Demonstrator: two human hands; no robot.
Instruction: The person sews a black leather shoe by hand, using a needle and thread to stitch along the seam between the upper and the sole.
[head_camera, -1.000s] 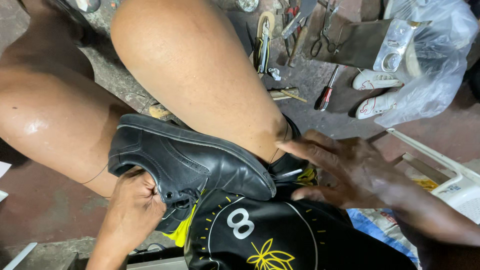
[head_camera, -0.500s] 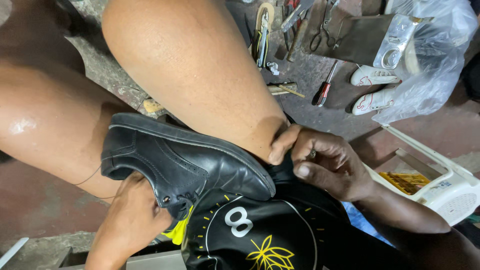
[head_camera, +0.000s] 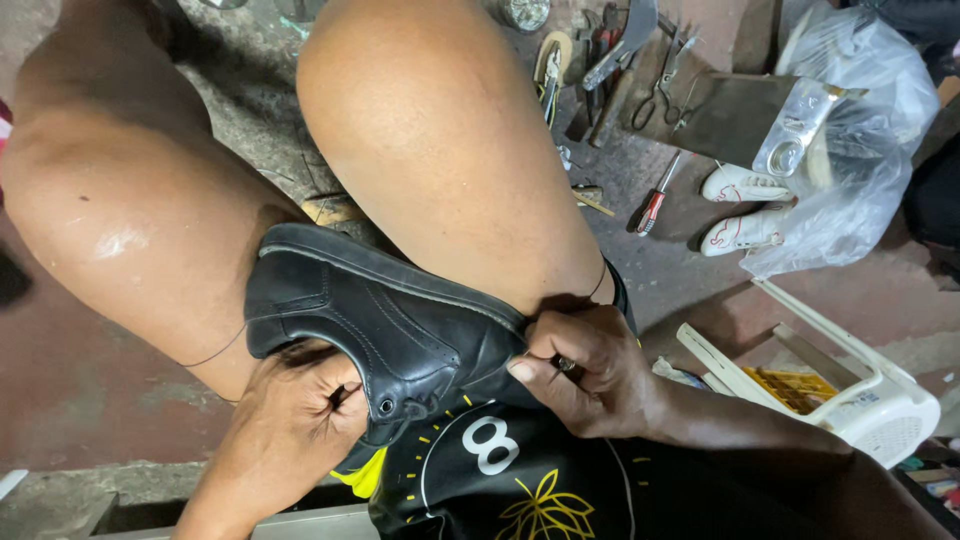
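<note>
Black leather shoe: low-cut, smooth upper with stitched seams, a metal eyelet near the opening, dark sole edge along the top. It is held sideways in the lap, wedged between the two bare thighs, toe pointing left and away, opening toward the body.

Left hand: curled tight under the shoe's near side, fingers folded in against the upper by the eyelet, clamped on the shoe from below.

Right hand: closed at the heel end of the shoe, thumb laid along the back edge, fingers bunched. A small shiny object is pinched between the fingers (too small to identify). A thin thread is seen running from the shoe across the left thigh.

Packages: a clear plastic bag lies on the floor at upper right, with a pair of white shoes just beside its lower edge. A white plastic crate with yellow contents sits at right, near the right forearm. Hand tools, among them a red-handled screwdriver and scissors, are scattered on the floor beyond the knees.
</note>
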